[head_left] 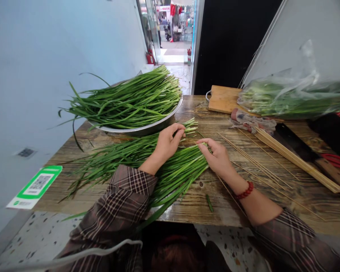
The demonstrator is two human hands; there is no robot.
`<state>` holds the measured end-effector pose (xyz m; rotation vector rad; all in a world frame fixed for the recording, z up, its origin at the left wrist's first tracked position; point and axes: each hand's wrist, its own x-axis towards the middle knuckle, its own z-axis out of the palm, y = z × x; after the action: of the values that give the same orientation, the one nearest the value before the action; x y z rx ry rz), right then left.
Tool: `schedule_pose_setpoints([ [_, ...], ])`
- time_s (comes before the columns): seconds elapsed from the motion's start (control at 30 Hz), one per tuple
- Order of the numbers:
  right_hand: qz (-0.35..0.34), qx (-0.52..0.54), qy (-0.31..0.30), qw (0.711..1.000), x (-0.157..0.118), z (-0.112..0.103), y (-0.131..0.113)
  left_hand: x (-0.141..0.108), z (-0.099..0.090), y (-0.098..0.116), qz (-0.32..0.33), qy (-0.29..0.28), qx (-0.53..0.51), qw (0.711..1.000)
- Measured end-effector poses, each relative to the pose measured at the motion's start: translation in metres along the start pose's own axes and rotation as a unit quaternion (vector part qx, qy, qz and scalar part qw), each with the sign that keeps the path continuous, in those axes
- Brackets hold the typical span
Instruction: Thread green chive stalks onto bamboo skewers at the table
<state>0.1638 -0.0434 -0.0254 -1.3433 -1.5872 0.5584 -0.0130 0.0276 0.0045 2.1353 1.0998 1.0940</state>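
Observation:
Two loose bunches of garlic chives lie on the wooden table, the back bunch (124,151) and the front bunch (178,170), their pale stem ends toward the right. My left hand (168,143) rests over the back bunch, thumb and fingers pinched at its stems; exactly how many stalks are in the pinch is hidden. At the stem ends of the front bunch, my right hand (217,156) closes thumb and fingertips on the chives. Several thin bamboo skewers (255,160) lie on the table to the right of that hand.
Behind the bunches stands a metal basin (147,130) heaped with garlic chives (130,100). At the right are a cutting board (223,99), a plastic bag of greens (297,94), a bundle of skewers (297,158) and a cleaver (297,143). A QR-code card (36,187) sits at the left edge.

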Motion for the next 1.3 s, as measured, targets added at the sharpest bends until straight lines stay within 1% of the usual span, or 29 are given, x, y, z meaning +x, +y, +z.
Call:
schedule_pose_setpoints([
  [0.1,-0.007,0.006,0.0,1.0,0.0,-0.0009,-0.0022,0.0,0.0035,0.0,-0.056,-0.056,-0.101,0.992],
  [0.17,-0.01,0.01,-0.001,1.0,0.0001,-0.0011,-0.0027,-0.0003,0.0055,-0.0002,-0.08,-0.094,-0.146,0.981],
  [0.23,-0.011,0.015,-0.001,1.0,0.0002,-0.0009,-0.0024,-0.0009,0.0061,0.0002,-0.096,-0.129,-0.175,0.971],
  [0.33,-0.014,0.019,0.001,1.0,0.0002,-0.0007,-0.0015,-0.002,0.0048,0.0018,-0.115,-0.155,-0.198,0.961],
  [0.43,-0.019,0.023,0.002,1.0,-0.0002,-0.001,-0.0011,-0.003,0.0033,0.0036,-0.135,-0.154,-0.215,0.955],
  [0.63,-0.013,0.022,-0.009,1.0,-0.0012,-0.0023,-0.0021,-0.004,0.0057,0.0064,-0.171,-0.114,-0.255,0.945],
  [1.3,-0.014,0.026,-0.01,1.0,-0.0011,-0.0021,-0.0028,-0.0062,0.0071,0.0076,-0.175,-0.105,-0.275,0.94],
])
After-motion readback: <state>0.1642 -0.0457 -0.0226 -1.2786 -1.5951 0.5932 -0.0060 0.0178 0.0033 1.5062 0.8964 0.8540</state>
